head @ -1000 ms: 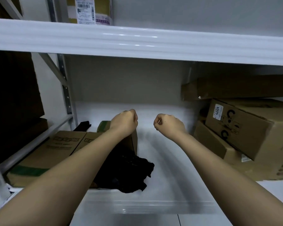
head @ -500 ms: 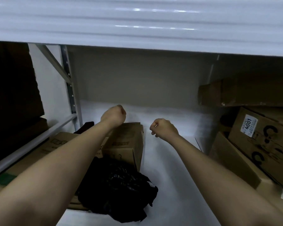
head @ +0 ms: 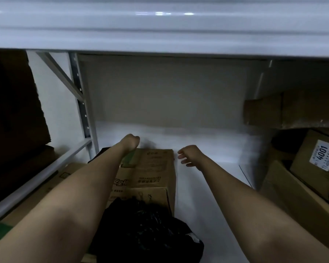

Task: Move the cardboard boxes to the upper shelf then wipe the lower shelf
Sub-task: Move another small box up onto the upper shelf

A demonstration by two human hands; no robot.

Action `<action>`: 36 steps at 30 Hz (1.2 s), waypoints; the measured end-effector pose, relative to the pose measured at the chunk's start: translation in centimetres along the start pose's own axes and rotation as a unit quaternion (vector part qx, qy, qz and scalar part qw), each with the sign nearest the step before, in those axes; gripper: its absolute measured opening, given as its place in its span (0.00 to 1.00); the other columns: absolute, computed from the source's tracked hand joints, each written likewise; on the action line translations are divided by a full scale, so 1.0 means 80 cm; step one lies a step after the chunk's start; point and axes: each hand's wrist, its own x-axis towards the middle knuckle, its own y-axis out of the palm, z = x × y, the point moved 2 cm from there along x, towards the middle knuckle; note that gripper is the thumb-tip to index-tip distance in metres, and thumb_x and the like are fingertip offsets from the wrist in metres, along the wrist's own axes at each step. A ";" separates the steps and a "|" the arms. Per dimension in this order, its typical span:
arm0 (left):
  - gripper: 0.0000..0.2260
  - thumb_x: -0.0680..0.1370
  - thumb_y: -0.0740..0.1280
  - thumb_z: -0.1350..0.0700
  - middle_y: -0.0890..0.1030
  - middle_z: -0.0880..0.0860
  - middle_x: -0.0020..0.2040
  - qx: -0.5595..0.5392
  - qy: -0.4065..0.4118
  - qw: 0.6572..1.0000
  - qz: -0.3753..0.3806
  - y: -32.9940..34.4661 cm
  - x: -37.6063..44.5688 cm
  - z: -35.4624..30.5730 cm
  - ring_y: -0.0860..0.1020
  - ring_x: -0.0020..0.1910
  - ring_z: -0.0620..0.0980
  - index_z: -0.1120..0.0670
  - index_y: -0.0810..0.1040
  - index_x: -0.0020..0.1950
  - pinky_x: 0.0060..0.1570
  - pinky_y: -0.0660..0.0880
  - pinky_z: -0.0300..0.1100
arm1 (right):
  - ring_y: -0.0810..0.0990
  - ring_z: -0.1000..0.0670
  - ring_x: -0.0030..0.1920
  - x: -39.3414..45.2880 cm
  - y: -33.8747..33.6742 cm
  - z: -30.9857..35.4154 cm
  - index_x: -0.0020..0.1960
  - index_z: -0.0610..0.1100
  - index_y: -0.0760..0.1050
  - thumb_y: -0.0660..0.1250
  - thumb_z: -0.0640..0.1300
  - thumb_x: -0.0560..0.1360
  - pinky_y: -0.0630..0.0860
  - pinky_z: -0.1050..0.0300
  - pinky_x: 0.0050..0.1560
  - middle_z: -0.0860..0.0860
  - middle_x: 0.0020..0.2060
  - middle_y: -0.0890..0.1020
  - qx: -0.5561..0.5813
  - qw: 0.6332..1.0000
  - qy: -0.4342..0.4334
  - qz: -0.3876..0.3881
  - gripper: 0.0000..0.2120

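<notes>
White metal makes up the lower shelf (head: 207, 168), its deck bare through the middle and crowded at both ends; the beam of the upper shelf (head: 160, 29) hangs low across the top of the view, so any lift has to come out forward before it goes up, or the load knocks that edge. Right end: a leaning stack of cardboard boxes (head: 302, 196), the topmost tilted and carrying a 4001 label (head: 323, 157), with a long flat carton (head: 292, 109) lying above them; these look liable to slide if bumped from the side. Left end: a flattened carton (head: 36, 202) lies low under the left forearm, and on or against it stands the upright brown box (head: 150, 173), the nearest candidate to move. Black plastic bag (head: 146, 230) is slumped against that box's near face; it could snag or drag off the shelf front when the box comes out. Left hand (head: 131, 141) reaches past the far top edge of the box, fingers curled; whether it grips the back edge or only hovers I cannot tell, as the box top hides the fingertips. Right hand (head: 189, 154) is just beside the box's right top corner, fingers spread and loosely bent, holding nothing, apparently not touching. Judgement: with one side unsupported, a pull from the left alone would likely twist or tip the box toward the bare deck.
</notes>
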 end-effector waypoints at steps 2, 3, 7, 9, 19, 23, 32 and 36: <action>0.16 0.82 0.55 0.59 0.67 0.51 0.35 -0.002 -0.008 1.000 0.010 -0.003 0.007 0.013 0.65 0.32 0.44 0.53 0.65 0.34 0.41 0.68 0.41 | 0.76 0.45 0.44 0.004 0.003 -0.003 0.62 0.34 0.73 0.56 0.41 0.80 0.71 0.56 0.44 0.43 0.49 0.78 0.023 0.999 0.013 0.021 0.15; 0.16 0.82 0.54 0.59 0.69 0.52 0.37 -0.001 -0.014 1.000 0.022 -0.005 0.009 0.019 0.66 0.32 0.45 0.54 0.66 0.34 0.44 0.67 0.42 | 0.75 0.45 0.46 0.006 0.006 -0.004 0.63 0.35 0.72 0.55 0.42 0.80 0.70 0.56 0.45 0.43 0.50 0.77 0.032 0.999 0.019 0.031 0.16; 0.16 0.83 0.53 0.59 0.72 0.65 0.65 0.062 -0.042 0.995 0.070 -0.005 0.019 0.046 0.73 0.57 0.61 0.67 0.73 0.64 0.50 0.62 0.41 | 0.74 0.44 0.52 0.014 0.018 -0.013 0.63 0.39 0.71 0.52 0.47 0.81 0.70 0.53 0.52 0.44 0.56 0.75 0.052 0.996 0.045 0.057 0.17; 0.18 0.83 0.53 0.58 0.68 0.63 0.70 0.090 -0.055 0.991 0.077 -0.003 0.022 0.056 0.68 0.67 0.59 0.66 0.67 0.70 0.51 0.63 0.42 | 0.74 0.44 0.54 0.021 0.022 -0.022 0.64 0.40 0.70 0.51 0.49 0.81 0.70 0.52 0.55 0.43 0.59 0.75 0.070 0.994 0.061 0.062 0.19; 0.23 0.84 0.48 0.51 0.60 0.60 0.75 0.135 -0.053 0.985 0.097 0.004 0.044 0.079 0.59 0.74 0.55 0.63 0.60 0.75 0.71 0.57 0.44 | 0.74 0.43 0.61 0.046 0.026 -0.040 0.67 0.39 0.69 0.49 0.53 0.81 0.68 0.51 0.61 0.42 0.63 0.75 0.056 0.993 0.082 0.066 0.24; 0.22 0.84 0.49 0.51 0.61 0.59 0.75 0.143 -0.056 0.980 0.124 0.008 0.057 0.089 0.59 0.74 0.56 0.62 0.62 0.74 0.72 0.57 0.46 | 0.73 0.43 0.61 0.050 0.031 -0.049 0.68 0.39 0.69 0.49 0.55 0.81 0.67 0.51 0.62 0.42 0.63 0.75 0.044 0.991 0.098 0.075 0.25; 0.22 0.84 0.50 0.50 0.63 0.59 0.74 0.137 -0.074 0.970 0.186 0.013 0.065 0.095 0.62 0.72 0.56 0.61 0.62 0.74 0.71 0.59 0.47 | 0.71 0.43 0.64 0.058 0.041 -0.058 0.69 0.39 0.68 0.47 0.55 0.81 0.64 0.50 0.62 0.44 0.65 0.74 0.054 0.988 0.104 0.100 0.26; 0.22 0.84 0.51 0.49 0.65 0.59 0.72 0.135 -0.080 0.966 0.204 0.016 0.067 0.098 0.65 0.70 0.56 0.61 0.64 0.73 0.68 0.61 0.46 | 0.70 0.43 0.66 0.058 0.045 -0.060 0.69 0.39 0.68 0.46 0.55 0.81 0.64 0.50 0.63 0.44 0.65 0.74 0.058 0.987 0.107 0.103 0.26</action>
